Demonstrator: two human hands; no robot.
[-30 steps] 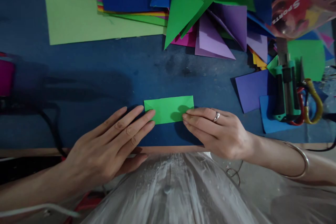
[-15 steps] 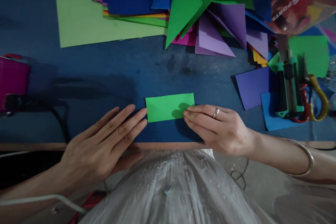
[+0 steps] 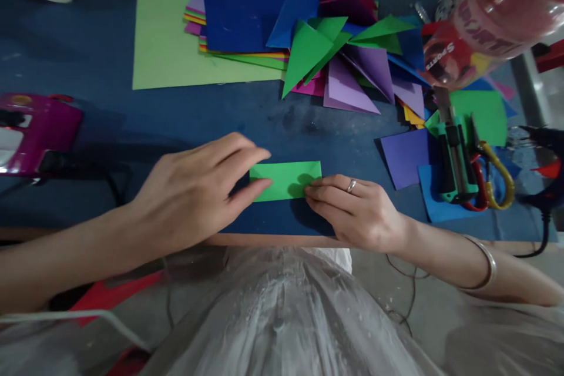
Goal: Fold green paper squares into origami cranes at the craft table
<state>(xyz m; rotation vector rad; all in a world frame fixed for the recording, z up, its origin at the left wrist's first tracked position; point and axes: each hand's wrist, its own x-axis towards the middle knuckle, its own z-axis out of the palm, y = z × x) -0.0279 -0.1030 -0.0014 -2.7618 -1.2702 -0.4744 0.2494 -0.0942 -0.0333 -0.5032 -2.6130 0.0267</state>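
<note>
A small green folded paper rectangle (image 3: 285,180) lies flat on the blue table (image 3: 176,123) near its front edge. My left hand (image 3: 194,194) rests at the paper's left end, with the fingertips touching its left edge and near corner. My right hand (image 3: 352,211), wearing a ring, presses the paper's right end with its fingertips. Neither hand lifts the paper off the table.
A pile of coloured paper squares and folded triangles (image 3: 335,53) lies at the back. A light green sheet (image 3: 176,41) sits back left. At the right lie a green utility knife (image 3: 456,153), scissors (image 3: 496,173) and a plastic bottle (image 3: 484,17). A magenta device (image 3: 35,132) stands far left.
My left hand has risen and moved right onto the paper's left end, its fingers now curled over it. The right hand stays on the right end. The view has shifted down and back.
</note>
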